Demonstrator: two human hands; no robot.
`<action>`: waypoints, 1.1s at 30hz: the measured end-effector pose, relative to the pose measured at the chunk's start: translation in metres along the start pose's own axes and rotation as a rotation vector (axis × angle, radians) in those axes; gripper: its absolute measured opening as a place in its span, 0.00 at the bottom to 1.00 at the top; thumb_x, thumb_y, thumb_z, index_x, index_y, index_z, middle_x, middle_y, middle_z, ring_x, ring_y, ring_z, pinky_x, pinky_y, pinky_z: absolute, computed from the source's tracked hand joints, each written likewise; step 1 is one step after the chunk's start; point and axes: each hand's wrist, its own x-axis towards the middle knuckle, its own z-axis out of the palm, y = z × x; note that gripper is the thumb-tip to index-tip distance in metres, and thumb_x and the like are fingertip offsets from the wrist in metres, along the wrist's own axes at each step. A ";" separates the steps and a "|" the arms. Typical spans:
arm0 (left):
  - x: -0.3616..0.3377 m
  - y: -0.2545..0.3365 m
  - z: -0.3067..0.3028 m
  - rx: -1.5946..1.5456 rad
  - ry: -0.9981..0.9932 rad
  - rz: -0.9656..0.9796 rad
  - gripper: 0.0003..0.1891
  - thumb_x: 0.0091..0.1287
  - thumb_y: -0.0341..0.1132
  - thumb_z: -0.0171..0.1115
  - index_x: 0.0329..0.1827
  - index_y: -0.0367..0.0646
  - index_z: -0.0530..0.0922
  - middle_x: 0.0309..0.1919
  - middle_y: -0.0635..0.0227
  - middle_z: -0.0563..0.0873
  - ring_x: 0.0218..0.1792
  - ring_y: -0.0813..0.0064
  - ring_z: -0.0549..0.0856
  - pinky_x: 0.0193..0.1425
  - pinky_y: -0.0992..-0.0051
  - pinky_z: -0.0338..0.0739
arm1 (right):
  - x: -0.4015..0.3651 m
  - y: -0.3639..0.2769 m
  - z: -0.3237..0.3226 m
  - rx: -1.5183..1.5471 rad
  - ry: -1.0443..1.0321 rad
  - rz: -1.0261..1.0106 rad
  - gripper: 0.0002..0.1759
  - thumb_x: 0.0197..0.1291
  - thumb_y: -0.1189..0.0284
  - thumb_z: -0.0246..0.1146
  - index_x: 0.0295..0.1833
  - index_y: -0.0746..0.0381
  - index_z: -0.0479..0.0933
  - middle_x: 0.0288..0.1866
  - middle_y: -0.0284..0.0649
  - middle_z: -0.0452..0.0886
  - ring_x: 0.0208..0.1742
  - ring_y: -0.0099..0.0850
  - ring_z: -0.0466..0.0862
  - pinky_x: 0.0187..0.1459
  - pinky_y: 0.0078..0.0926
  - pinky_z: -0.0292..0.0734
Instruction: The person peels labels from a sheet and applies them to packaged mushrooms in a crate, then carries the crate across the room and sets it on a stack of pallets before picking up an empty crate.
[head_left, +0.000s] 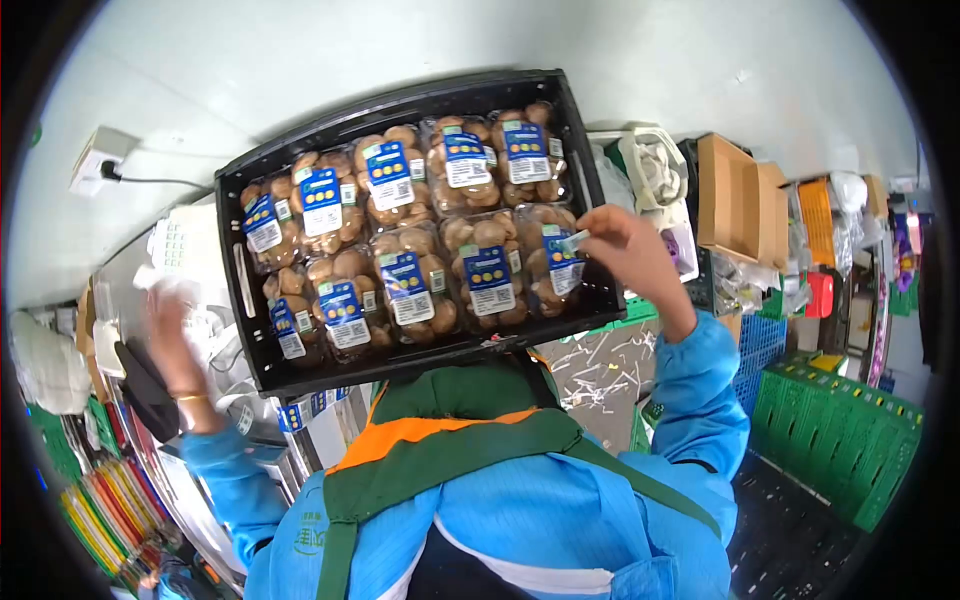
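Note:
A black crate point(415, 362) holds two rows of clear packs of brown mushrooms point(404, 285), each with a blue and white label. My right hand point(632, 258) is at the crate's right side, finger and thumb pinched on a small whitish sticker point(573, 240). The sticker overlaps the label of the rightmost front mushroom pack point(552, 275) in this view. To the left of the crate, apart from it, my left hand point(172, 340) is raised over a cluttered side surface, its fingers smeared by motion.
A white wall with a socket and plug point(103, 160) stands behind the crate. On the right are an open cardboard box point(726, 200), a blue crate point(760, 352) and green crates point(835, 430). Paper scraps point(605, 372) litter the floor. Colourful stacked trays point(115, 510) are at lower left.

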 end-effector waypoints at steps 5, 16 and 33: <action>-0.118 0.256 0.242 -0.479 -0.737 0.539 0.22 0.60 0.29 0.63 0.59 0.42 0.73 0.50 0.60 0.80 0.49 0.67 0.80 0.50 0.71 0.76 | 0.007 0.019 -0.042 -0.369 -0.011 -0.051 0.07 0.54 0.75 0.63 0.37 0.66 0.79 0.29 0.44 0.81 0.32 0.33 0.82 0.37 0.28 0.75; -0.120 0.289 0.378 0.009 -0.704 0.903 0.15 0.55 0.38 0.66 0.43 0.43 0.78 0.41 0.58 0.79 0.49 0.55 0.78 0.52 0.63 0.74 | -0.001 0.034 -0.044 -0.320 0.123 -0.202 0.05 0.55 0.78 0.62 0.38 0.66 0.77 0.35 0.40 0.78 0.33 0.32 0.80 0.33 0.25 0.74; -0.077 0.283 0.397 -0.260 -1.107 0.372 0.26 0.51 0.54 0.71 0.38 0.36 0.83 0.28 0.58 0.85 0.30 0.67 0.84 0.37 0.71 0.77 | -0.009 0.039 -0.055 -0.203 -0.096 -0.165 0.07 0.54 0.78 0.62 0.40 0.66 0.77 0.34 0.43 0.82 0.35 0.36 0.82 0.40 0.29 0.75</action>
